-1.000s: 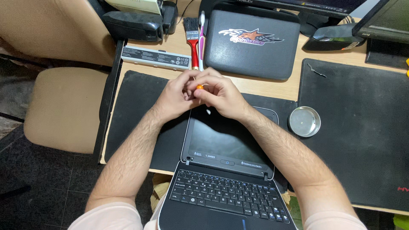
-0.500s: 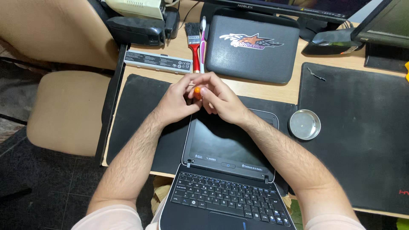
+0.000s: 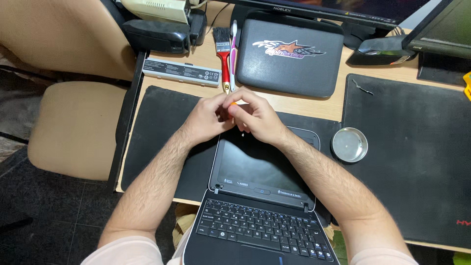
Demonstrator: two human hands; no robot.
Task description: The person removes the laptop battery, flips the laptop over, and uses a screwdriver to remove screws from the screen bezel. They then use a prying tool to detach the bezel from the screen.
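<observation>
Orange tool (image 3: pixel 232 104), pinched by fingers of both hands (image 3: pixel 208 119) (image 3: pixel 257 118), could slip and scratch the netbook screen (image 3: pixel 257 167) below.

A wooden desk (image 3: pixel 299 105) stands beside a beige chair (image 3: pixel 73 127) on dark floor (image 3: pixel 44 216).

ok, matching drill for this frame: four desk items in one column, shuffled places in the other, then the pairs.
Things:
1. paintbrush
2. round metal dish
3. closed dark case
4. open laptop

Places:
A. on the mat right of the laptop screen
B. at the near desk edge, under both forearms
C. beyond the hands, red handle toward them
D. at the back of the desk, right of the brush

Pairs: 1-C, 2-A, 3-D, 4-B
</observation>
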